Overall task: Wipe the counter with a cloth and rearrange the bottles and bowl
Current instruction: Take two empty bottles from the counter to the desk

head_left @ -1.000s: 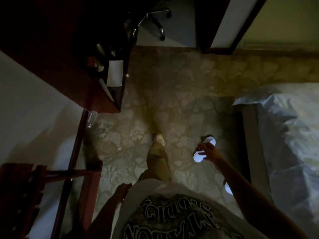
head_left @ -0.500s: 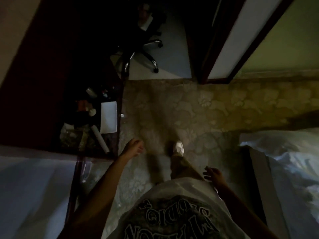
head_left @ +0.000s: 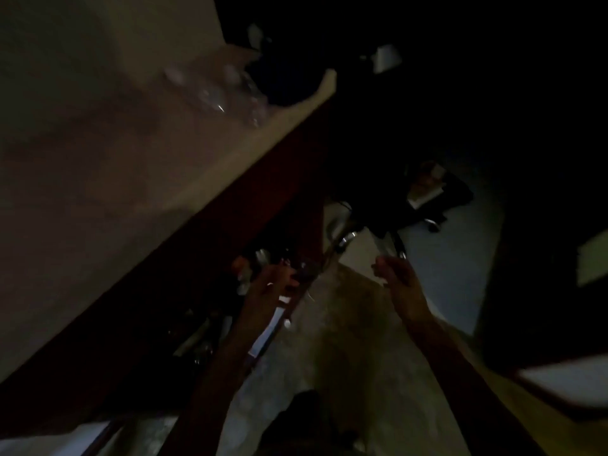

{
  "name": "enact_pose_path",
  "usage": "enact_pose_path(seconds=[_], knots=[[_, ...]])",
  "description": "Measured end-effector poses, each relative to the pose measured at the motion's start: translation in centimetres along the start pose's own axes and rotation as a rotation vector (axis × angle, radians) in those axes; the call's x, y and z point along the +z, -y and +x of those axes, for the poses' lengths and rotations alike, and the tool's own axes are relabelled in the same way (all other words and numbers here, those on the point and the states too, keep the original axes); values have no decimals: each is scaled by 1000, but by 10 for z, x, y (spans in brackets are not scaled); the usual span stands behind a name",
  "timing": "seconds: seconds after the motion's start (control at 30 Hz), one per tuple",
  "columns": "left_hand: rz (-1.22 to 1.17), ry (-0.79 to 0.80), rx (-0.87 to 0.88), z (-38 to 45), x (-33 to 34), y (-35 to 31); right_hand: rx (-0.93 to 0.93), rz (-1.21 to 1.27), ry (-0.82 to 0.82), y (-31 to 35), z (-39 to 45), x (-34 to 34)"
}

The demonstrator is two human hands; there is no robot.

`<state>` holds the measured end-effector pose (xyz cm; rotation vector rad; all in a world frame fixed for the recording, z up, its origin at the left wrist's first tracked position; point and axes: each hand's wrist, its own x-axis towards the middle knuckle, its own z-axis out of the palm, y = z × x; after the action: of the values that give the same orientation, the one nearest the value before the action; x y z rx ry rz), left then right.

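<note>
The room is very dark and the view is blurred and tilted. My left hand (head_left: pixel 271 284) reaches over the edge of a low dark wooden counter (head_left: pixel 204 311), among small bottles (head_left: pixel 261 258) and a white paper sheet (head_left: pixel 269 330); whether it holds anything I cannot tell. My right hand (head_left: pixel 396 274) is stretched out beside it over the floor, fingers loosely curled, with nothing visible in it. No cloth or bowl can be made out.
A pale upper surface (head_left: pixel 98 159) with clear plastic or glass items (head_left: pixel 227 93) fills the left. An office chair (head_left: pixel 411 205) with a chrome base stands just beyond the counter. Patterned carpet (head_left: pixel 345 340) lies below my arms.
The view has swung up and left toward the counter. Both my arms have stretched forward; my left hand went from beside the counter's edge to over its items.
</note>
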<state>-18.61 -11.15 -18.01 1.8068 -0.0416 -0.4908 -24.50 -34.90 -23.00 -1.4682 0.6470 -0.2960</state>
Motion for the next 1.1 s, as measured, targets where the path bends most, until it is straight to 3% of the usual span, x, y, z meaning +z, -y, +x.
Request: enact_pose_path(seconds=[0.03, 0.13, 0.23, 0.33, 0.43, 0.57, 0.67, 0.87, 0.97, 1.1], knots=[[-40, -62, 65, 14, -9, -27, 10, -21, 11, 35, 17, 17], [-120, -246, 227, 56, -42, -104, -198, 33, 110, 123, 79, 81], [-123, -421, 328, 96, -83, -158, -313, 63, 176, 173, 130, 136], [-104, -609, 328, 148, -126, -198, -385, -35, 199, 224, 164, 187], [31, -717, 215, 206, -159, -219, -516, -242, 281, 248, 191, 228], [276, -748, -1, 257, -167, -232, -350, -557, 395, 256, 199, 259], [378, -759, -108, 279, -149, -234, -293, -597, 483, 252, 203, 266], [297, -791, -139, 285, -152, -230, -179, -403, 697, 258, 221, 266], [248, -894, -100, 266, -154, -226, -197, -306, 793, 265, 227, 255], [-39, -1078, 21, 209, -145, -217, -157, -212, 920, 269, 215, 254]])
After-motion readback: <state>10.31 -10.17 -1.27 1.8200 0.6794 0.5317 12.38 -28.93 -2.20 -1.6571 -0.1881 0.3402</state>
